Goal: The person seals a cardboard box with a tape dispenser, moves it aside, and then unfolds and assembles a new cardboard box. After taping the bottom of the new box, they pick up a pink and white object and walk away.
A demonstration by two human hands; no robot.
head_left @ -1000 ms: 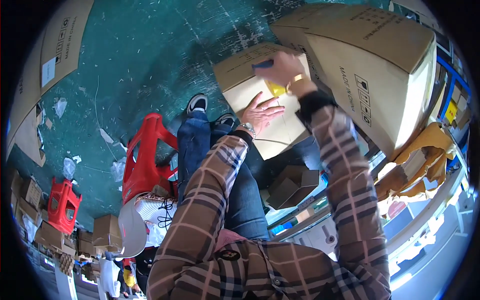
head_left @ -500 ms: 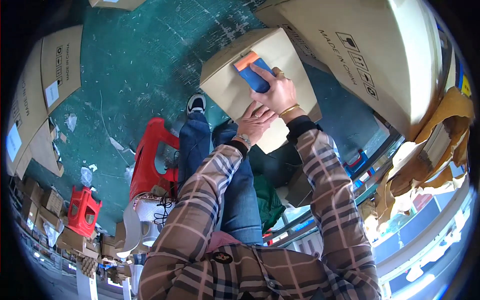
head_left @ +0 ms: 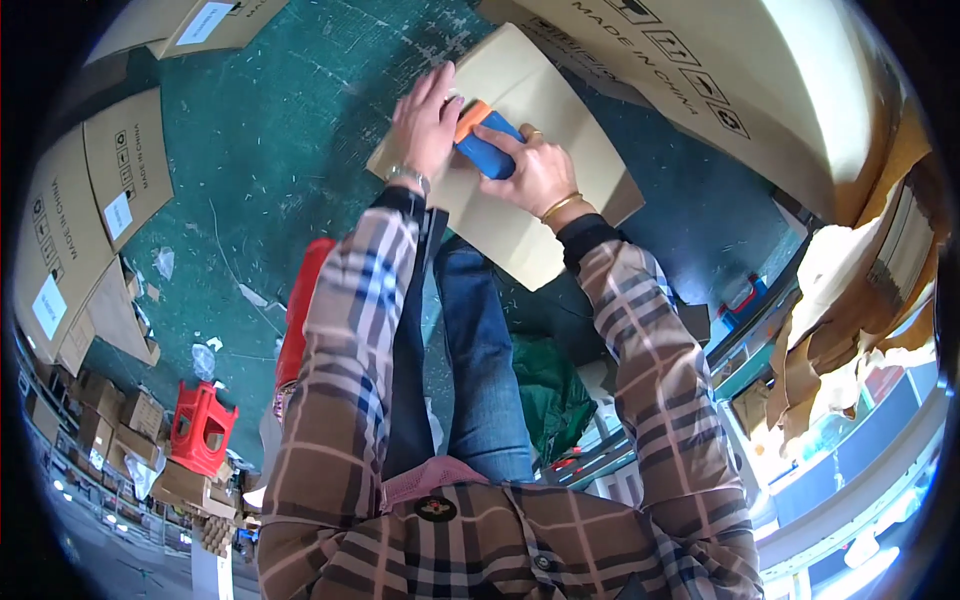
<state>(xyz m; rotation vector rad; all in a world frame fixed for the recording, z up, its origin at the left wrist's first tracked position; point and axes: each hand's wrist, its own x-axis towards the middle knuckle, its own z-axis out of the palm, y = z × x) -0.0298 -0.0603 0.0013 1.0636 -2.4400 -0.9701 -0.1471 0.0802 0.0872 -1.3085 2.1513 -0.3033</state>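
Note:
A plain brown cardboard box (head_left: 575,140) stands on the floor in front of my legs. My right hand (head_left: 538,176) is wrapped round a blue tape dispenser (head_left: 487,156) with an orange end, which rests against the top of the box. The orange end faces the far left edge. Beside it, my left hand (head_left: 428,128) lies along that far left edge with its fingers stretched out, the thumb close to the orange end. Any tape under the dispenser is hidden.
A big carton (head_left: 700,70) stands close behind the box on the right. More cartons (head_left: 110,200) are at the left. Two red plastic stools, one small (head_left: 203,428) and one partly behind my left arm (head_left: 305,300), stand on the green floor. Torn brown paper (head_left: 840,300) hangs at the right.
My left hand has moved from beside my right wrist to the box's far left edge. The dispenser has shifted slightly left and nearer, and I lean further forward.

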